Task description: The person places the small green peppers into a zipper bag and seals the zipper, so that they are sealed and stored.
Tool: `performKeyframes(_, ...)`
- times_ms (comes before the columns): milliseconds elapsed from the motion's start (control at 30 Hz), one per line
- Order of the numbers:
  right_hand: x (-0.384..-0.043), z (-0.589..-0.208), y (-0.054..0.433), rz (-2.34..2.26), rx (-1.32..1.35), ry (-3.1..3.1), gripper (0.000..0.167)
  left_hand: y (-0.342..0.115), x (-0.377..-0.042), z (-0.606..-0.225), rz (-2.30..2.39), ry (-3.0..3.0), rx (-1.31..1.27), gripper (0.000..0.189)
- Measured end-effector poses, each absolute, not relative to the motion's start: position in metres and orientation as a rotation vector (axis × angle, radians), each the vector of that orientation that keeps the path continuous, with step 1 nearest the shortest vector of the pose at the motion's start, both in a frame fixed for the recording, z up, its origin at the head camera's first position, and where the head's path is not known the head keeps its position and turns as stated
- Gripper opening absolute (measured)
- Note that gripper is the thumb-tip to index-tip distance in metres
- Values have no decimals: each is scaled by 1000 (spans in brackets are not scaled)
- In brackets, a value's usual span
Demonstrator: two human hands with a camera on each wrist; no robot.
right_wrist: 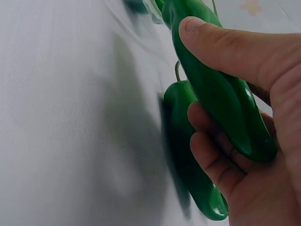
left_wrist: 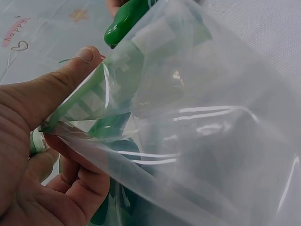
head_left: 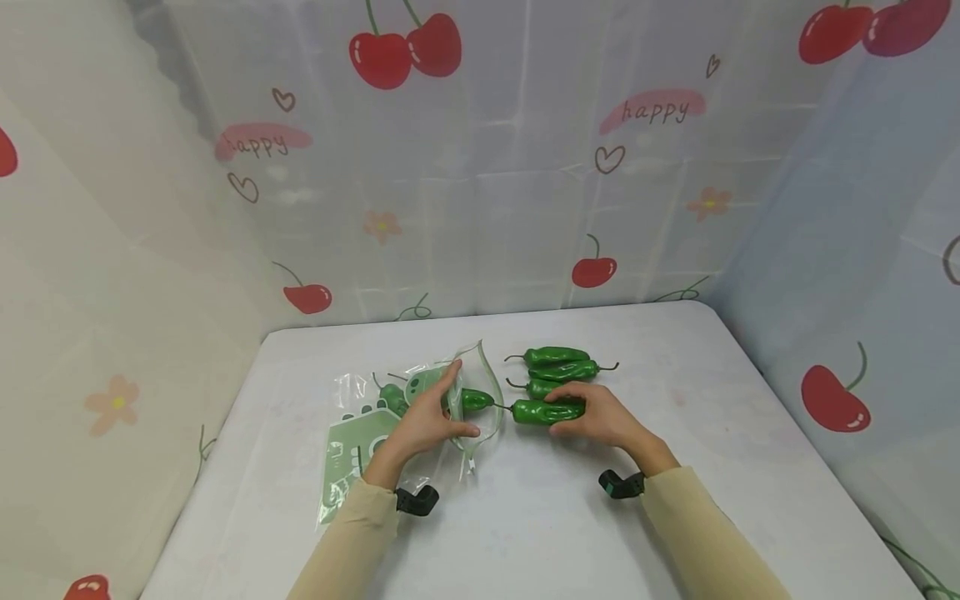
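Note:
A clear zip bag [head_left: 348,454] with a green cartoon print lies on the table, its mouth spread toward the right. My left hand [head_left: 422,423] holds the bag near its opening, thumb and fingers about the film [left_wrist: 113,141]. Inside the bag are green peppers [head_left: 392,397], and another pepper [head_left: 476,400] lies just within the mouth. My right hand [head_left: 606,418] grips a green chili pepper [head_left: 534,412] between thumb and fingers, its stem pointing at the bag's mouth. In the right wrist view this pepper [right_wrist: 211,87] is above another one [right_wrist: 181,127].
Beyond my right hand, loose peppers [head_left: 557,356] lie side by side on the white table [head_left: 540,533]. A curtain [head_left: 480,167] with cherry prints stands behind the table and along both sides. Each wrist carries a black camera mount [head_left: 622,485].

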State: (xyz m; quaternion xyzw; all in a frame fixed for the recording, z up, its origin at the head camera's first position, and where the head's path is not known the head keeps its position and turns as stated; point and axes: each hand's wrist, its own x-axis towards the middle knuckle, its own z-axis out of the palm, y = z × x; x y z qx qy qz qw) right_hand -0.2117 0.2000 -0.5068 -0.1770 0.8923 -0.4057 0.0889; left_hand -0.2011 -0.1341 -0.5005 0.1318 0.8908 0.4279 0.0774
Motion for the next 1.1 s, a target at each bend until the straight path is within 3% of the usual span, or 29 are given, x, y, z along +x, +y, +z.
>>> performKeyframes(1100, -221, -505, 170, -1226, -523, 2699, 45, -133, -201, -498, 1277, 2671, 391, 124)
